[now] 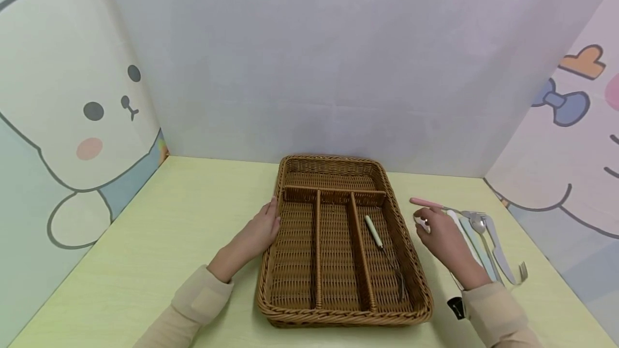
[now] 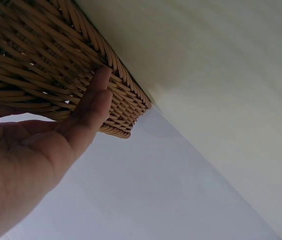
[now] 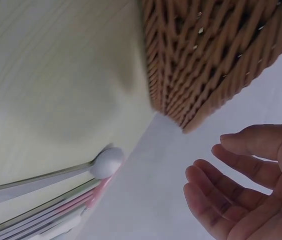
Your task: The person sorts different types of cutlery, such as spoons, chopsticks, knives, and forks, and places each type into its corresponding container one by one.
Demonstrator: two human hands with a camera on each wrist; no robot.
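A brown wicker basket [image 1: 333,313] with several compartments sits on the table. My left hand [image 1: 256,232] is at its left side, and in the left wrist view the extended fingers [image 2: 88,112] touch the outer woven wall. In the basket's right compartment lies a utensil with a pale green handle [image 1: 373,231] and a thin metal shank. My right hand [image 1: 442,235] hovers right of the basket with loosely bent fingers and nothing between them. Below it a spoon [image 3: 107,163] lies on the table, its bowl partly hidden by the fingers in the head view.
Right of the basket lie a pink-handled fork [image 1: 426,203], a metal spoon [image 1: 478,224], a knife [image 1: 500,254], and white and pale green handles [image 1: 476,243]. A fork head [image 1: 524,270] and a black piece [image 1: 455,307] show beside the right sleeve. Walls stand behind and at both sides.
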